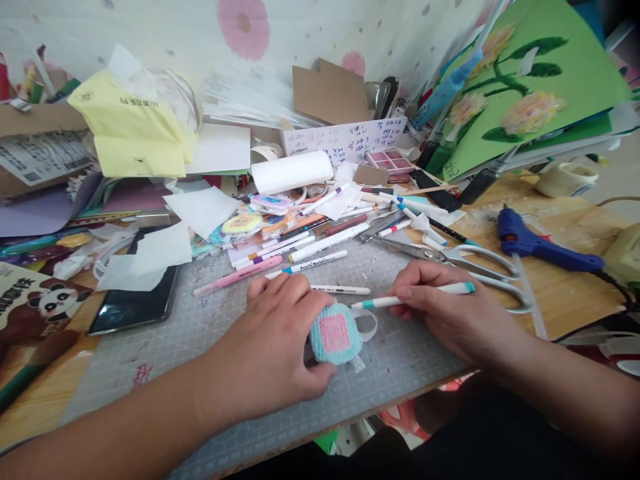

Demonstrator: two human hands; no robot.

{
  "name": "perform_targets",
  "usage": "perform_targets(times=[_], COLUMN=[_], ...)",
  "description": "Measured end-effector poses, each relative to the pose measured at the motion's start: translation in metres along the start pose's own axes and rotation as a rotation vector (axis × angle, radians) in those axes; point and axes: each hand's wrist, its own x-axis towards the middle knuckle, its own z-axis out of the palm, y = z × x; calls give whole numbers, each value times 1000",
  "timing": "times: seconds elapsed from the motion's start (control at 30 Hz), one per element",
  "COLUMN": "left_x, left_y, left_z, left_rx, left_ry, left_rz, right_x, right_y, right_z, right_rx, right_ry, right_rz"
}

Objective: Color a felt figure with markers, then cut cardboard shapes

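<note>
Your left hand (280,333) pinches the small blue-and-pink pad (335,335) flat on the table (240,400), while just right of the pad your right hand (445,313) grips a white pen (415,297), its tip aimed leftward at the pad's upper edge.

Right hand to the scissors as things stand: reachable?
Probably yes. The right hand lies just in front of the scissors with only bare mat between, but it holds a teal-tipped marker, so its fingers are occupied.
</note>
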Motion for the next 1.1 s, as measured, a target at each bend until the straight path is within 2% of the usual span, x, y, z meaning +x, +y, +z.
perform_targets(times=[0.1, 0.23, 0.47, 0.6, 0.73, 0.9, 1.1], left_x=[-1, -2, -4, -5, -5, -3, -4], left_y=[-2, -2, 0, 0, 1, -1, -2], left_z=[3, 3, 0, -1, -2, 2, -1], left_rx=[-19, -41, -76, -70, -71, -78, -68], left_ry=[15, 35, 15, 13, -14, 39, -1], left_rz=[16, 21, 7, 7, 0, 25, -3], right_x=[0, -1, -3, -2, -1, -1, 0], right_y=[1, 2, 1, 0, 0, 0, 2], right_z=[0, 0, 3, 4, 5, 3, 0], right_rx=[54, 19, 44, 46, 85, 71, 22], right_ry=[-3, 1, -7, 30, -9, -2, -13], right_rz=[35, 3, 28, 8, 47, 40, 31])
